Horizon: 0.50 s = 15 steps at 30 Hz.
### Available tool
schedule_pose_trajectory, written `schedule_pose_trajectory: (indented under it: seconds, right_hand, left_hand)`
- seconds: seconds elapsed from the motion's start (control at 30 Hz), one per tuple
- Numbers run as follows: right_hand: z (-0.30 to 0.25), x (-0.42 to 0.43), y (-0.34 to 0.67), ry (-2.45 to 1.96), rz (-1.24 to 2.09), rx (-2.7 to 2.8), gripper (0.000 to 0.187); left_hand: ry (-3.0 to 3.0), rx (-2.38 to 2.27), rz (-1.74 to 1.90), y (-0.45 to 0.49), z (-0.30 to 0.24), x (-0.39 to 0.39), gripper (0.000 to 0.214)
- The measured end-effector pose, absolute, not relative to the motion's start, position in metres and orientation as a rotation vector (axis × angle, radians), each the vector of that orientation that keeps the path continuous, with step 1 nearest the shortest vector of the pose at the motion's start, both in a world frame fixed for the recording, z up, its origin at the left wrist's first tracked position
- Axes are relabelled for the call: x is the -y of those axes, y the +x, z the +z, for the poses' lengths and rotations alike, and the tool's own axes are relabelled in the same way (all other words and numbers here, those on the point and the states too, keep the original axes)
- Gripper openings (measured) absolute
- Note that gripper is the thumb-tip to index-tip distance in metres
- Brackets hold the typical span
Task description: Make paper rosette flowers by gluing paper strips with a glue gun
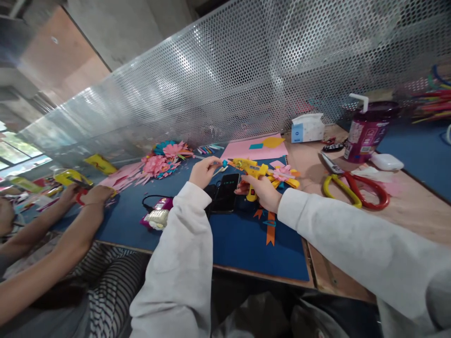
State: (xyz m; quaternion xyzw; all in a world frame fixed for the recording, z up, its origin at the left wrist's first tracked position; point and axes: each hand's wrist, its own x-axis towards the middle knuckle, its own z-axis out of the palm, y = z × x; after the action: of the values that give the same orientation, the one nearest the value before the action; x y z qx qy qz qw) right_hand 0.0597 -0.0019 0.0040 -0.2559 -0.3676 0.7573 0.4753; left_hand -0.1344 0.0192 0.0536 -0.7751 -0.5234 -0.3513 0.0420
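Note:
My right hand [264,190] is wrapped round the handle of a yellow hot glue gun [254,168], its nozzle pointing left. Pinched in the fingertips of my left hand [204,172] is a small blue paper piece [224,163], close to the nozzle; whether they touch I cannot tell. A thin pale stick [217,172] shows just under it. Below both hands a black phone [225,195] lies on the blue mat [243,244]. Right of the glue gun lies a pink and yellow paper flower [282,172], with an orange ribbon strip [270,230] nearer me.
Red-and-yellow-handled scissors [366,190], a purple cup [368,134] with a straw and a white case [387,162] lie to the right. Pink paper flowers [158,164] stand back left. A perforated metal screen [225,80] borders the table. A co-worker's hands [93,195] work at left.

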Motion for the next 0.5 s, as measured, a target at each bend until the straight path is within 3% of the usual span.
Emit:
schedule_pose_trajectory:
  seconds: [0.5]
  right_hand:
    - [-0.002,-0.0012,0.0578,-0.652,1.772,0.907,0.015]
  left_hand:
    - [-2.369,1.621,-0.989,-0.128,0.0518,-0.0171,0.017]
